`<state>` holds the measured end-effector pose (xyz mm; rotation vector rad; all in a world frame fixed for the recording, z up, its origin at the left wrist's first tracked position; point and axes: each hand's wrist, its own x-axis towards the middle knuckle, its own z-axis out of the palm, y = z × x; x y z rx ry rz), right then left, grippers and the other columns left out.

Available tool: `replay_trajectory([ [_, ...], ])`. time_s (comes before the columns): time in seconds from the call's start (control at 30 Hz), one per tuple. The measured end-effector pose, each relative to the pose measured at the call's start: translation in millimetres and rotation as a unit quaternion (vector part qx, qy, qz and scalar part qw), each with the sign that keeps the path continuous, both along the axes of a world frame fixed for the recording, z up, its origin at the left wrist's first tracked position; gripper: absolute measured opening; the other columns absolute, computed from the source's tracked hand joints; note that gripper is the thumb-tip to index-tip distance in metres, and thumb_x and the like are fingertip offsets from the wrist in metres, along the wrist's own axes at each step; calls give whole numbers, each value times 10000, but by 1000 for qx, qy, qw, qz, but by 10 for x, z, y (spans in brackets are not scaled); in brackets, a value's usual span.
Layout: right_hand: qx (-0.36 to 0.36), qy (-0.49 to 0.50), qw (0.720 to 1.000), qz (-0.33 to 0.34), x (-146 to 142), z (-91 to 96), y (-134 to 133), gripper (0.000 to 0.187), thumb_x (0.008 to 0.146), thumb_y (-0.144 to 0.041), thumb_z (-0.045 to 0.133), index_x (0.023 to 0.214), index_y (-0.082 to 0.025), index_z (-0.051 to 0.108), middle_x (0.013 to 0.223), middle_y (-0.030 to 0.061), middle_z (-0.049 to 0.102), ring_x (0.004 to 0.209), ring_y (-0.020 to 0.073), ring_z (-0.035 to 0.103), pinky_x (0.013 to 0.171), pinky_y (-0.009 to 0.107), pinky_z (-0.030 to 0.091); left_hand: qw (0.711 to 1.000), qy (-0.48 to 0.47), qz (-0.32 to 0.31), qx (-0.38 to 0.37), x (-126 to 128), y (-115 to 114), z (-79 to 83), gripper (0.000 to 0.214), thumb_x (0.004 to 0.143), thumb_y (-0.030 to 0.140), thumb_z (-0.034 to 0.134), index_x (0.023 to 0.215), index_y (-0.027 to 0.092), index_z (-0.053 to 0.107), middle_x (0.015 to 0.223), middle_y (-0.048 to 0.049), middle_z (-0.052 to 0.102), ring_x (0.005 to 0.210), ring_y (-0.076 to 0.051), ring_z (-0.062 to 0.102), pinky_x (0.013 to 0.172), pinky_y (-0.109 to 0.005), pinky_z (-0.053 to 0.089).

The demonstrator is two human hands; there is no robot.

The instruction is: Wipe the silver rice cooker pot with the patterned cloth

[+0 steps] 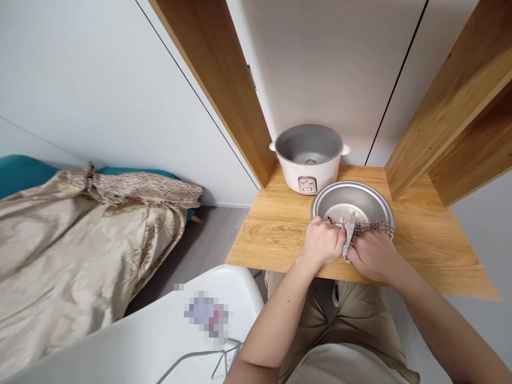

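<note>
Checked cloth (362, 230), soft and limp, is bunched over the near rim of a bare metal inner pot (352, 205) that stands on the near right part of the desk (276, 224). The person's left hand (323, 242) is closed on the cloth's left end against the rim; the right hand (374, 255) is closed on the gathered fold just beside it, so the two hands nearly touch. The cloth looks light and will drape or slip unless pinched. The pot, thin-walled and smooth, appears light and stiff, probably slippery on its polished inside; its rolled rim seems the surest place to take hold.

Nearer than the desk, at lower left, stands a white chair (160, 330) with a thin wire frame. The desk itself is light wood-grain laminate, flat and smooth, set in a niche between wooden side panels (224, 80). Behind the pot, touching the far wall, sits the white rice-cooker body (309, 157), open and without lid. To the far left lies a bed (24, 173) under a beige patterned cover (80, 234), on grey flooring (212, 234).
</note>
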<state>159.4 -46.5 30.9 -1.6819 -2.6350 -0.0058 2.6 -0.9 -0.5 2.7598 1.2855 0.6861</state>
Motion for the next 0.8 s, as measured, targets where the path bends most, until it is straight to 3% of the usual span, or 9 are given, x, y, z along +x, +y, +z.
replay_trajectory([
  [0.27, 157, 65, 984, -49, -139, -272, -107, 276, 843, -258, 431, 675, -157, 625, 600, 79, 640, 590, 188, 578, 638, 317, 323, 1000, 0, 2, -12, 3, 8, 20, 419, 932, 260, 355, 594, 175, 587, 637, -53, 663, 627, -167, 588, 676, -357, 285],
  [0.53, 66, 61, 996, 20, 78, -165, -49, 290, 887, -277, 401, 759, -165, 635, 686, 69, 677, 619, 171, 579, 624, 308, 290, 999, 4, -50, -10, -61, 59, 14, 380, 909, 239, 369, 591, 181, 569, 640, -41, 666, 630, -157, 581, 655, -355, 267],
  [0.67, 73, 64, 994, 41, 154, -146, -32, 312, 900, -273, 390, 725, -174, 629, 655, 57, 665, 600, 168, 571, 609, 312, 270, 999, -9, -41, -7, -54, 57, 2, 388, 906, 241, 370, 575, 186, 564, 619, -36, 656, 611, -152, 568, 652, -358, 267],
  [0.8, 104, 56, 993, 3, 38, -203, -48, 336, 900, -290, 393, 691, -173, 629, 623, 67, 666, 562, 171, 570, 601, 310, 281, 1000, -12, -17, 6, -20, 30, -23, 379, 898, 245, 384, 573, 188, 571, 611, -39, 652, 615, -160, 569, 658, -364, 271],
])
